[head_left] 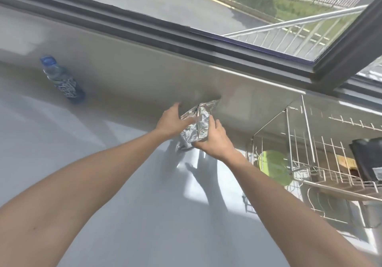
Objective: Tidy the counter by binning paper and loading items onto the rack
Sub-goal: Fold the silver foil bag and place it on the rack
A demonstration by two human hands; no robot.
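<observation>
Shiny foil bag (196, 125) held between both hands, far on desk (124, 184). Left hand (171, 122) flat against side; right hand (213, 139) curled round bottom. Best lifted gently, kept upright, carried right to rack (322, 163).

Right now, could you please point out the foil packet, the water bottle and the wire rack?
foil packet (199, 122): head view, crinkled middle.
water bottle (66, 83): head view, label.
wire rack (308, 122): head view, upright end wire.

We see both hands on crumpled silver foil packet (196, 125) over grey counter (103, 163): left hand (171, 122) against its left side, right hand (213, 138) gripping its lower right. Blue-capped plastic bottle (63, 80) stands far left by backsplash. Metal wire rack (310, 163) at right holds green round plate (273, 167), black item (365, 159).
</observation>
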